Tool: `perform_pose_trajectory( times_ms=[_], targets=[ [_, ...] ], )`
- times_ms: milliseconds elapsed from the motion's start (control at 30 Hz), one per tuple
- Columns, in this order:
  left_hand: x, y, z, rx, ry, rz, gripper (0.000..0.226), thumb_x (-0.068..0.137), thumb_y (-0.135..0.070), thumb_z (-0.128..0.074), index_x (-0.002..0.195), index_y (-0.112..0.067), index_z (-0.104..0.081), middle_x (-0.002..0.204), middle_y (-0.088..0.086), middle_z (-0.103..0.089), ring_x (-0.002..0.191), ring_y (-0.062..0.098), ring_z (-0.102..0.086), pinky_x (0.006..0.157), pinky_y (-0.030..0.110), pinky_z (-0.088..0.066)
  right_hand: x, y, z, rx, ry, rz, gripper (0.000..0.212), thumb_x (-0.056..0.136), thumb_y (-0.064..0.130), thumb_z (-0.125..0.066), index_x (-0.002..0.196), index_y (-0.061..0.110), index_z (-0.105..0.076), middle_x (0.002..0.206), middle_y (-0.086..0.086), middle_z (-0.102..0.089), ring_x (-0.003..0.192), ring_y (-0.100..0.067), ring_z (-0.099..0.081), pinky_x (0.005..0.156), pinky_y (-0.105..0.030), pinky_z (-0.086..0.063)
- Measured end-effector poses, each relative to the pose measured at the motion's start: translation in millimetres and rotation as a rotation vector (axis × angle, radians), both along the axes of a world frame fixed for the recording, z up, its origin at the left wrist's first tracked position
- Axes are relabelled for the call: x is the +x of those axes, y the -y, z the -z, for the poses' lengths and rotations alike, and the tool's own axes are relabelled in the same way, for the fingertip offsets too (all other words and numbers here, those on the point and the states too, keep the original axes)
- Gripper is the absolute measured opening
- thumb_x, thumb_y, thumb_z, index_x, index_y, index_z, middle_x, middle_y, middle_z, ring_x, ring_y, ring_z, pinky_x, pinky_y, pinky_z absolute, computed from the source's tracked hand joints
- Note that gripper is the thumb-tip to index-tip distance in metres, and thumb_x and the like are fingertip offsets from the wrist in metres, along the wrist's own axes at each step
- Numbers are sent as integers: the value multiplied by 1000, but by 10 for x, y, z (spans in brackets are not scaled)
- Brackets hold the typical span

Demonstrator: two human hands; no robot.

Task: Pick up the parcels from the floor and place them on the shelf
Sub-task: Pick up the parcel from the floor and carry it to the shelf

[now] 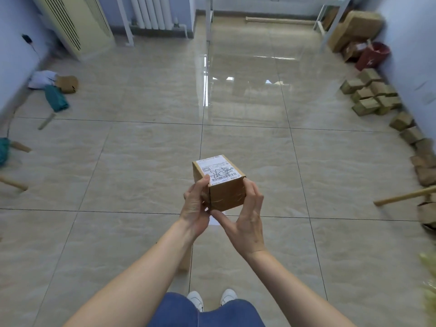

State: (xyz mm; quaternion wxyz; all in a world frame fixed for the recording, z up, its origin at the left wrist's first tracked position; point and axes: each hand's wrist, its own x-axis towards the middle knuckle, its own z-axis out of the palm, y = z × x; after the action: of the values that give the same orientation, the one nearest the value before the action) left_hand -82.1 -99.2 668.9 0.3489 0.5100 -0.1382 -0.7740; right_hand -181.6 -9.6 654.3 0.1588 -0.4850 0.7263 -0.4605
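Observation:
A small brown cardboard parcel (223, 185) with a white barcode label on top is held in front of me above the tiled floor. My left hand (195, 206) grips its left side, thumb near the label's corner. My right hand (245, 218) holds its right side and underside. Several more brown parcels (370, 95) lie in a row along the right wall. White shelf legs (208, 17) stand at the far end of the room, and another shelf frame (330, 22) stands at the far right. The shelf boards themselves are out of view.
A cream air-conditioner cabinet (75, 27) and a white radiator (151, 13) stand at the back left. Bags and a small box (67, 84) lie by the left wall. Larger cartons (354, 29) and a red bin (372, 55) sit at the back right. Wooden sticks (401, 197) lie on the floor.

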Motion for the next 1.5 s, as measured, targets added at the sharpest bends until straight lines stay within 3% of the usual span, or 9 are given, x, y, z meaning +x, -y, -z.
perform_pose_trajectory(
  times_ms=[133,300,433,600,767,900,1100,1300,1500],
  targets=[
    [2,2,-155,-34,-27,-24,97,49,-32,-96,130,-4,-50,146,22,-46,109,29,-61,73,39,-60,47,90,-139,50,22,42,118,62,56,-81,154,13,-20,145,2,-23,130,-9,-39,95,-26,-48],
    [9,-60,-320,-56,-55,-41,110,50,-21,-96,145,-8,-42,145,20,-54,110,29,-68,89,56,-59,7,122,-252,79,21,70,120,61,44,-91,154,10,-22,137,0,-23,111,12,-31,89,-11,-40],
    [18,-97,-385,-21,-47,-36,112,46,-30,-95,144,-16,-42,136,18,-62,107,29,-69,90,49,-59,-59,122,-284,23,65,50,115,59,36,-93,150,8,-29,131,4,-23,116,25,-32,88,6,-32],
    [67,7,-458,2,35,-24,90,57,-41,-89,135,-30,-47,128,9,-65,118,30,-62,91,51,-56,-198,79,-353,40,112,-41,115,57,39,-91,152,18,-28,131,13,-23,114,-5,-53,95,-19,-48],
    [24,22,-524,-25,118,-50,65,67,-30,-85,123,-19,-55,124,13,-67,114,31,-65,79,44,-59,-272,79,-471,97,142,-86,112,64,34,-91,155,21,-27,139,8,-29,115,25,-36,89,6,-31],
    [-84,-36,-576,-42,127,-137,59,71,-22,-86,116,-20,-48,125,12,-64,116,33,-64,80,46,-59,-261,112,-591,150,306,-45,99,74,33,-85,155,30,-28,147,10,-26,125,8,-35,85,12,-22],
    [-175,-174,-575,-46,142,-128,74,67,-21,-90,122,-24,-41,128,12,-62,117,32,-63,94,53,-54,-167,255,-686,115,627,112,60,89,44,-66,141,56,-39,138,5,-32,125,-19,-52,105,-48,-49],
    [-84,-110,-638,-16,220,-61,61,66,-40,-86,111,-23,-49,122,9,-64,114,29,-62,91,50,-51,-299,248,-759,145,704,114,56,86,37,-64,136,55,-47,137,4,-35,122,-19,-52,102,-50,-51],
    [5,-70,-767,-86,257,80,50,78,-29,-72,123,-28,-51,107,6,-65,89,24,-61,65,31,-51,-422,263,-887,170,734,75,49,92,21,-60,135,43,-54,133,-3,-36,109,-17,-54,83,-39,-58]
  ],
)
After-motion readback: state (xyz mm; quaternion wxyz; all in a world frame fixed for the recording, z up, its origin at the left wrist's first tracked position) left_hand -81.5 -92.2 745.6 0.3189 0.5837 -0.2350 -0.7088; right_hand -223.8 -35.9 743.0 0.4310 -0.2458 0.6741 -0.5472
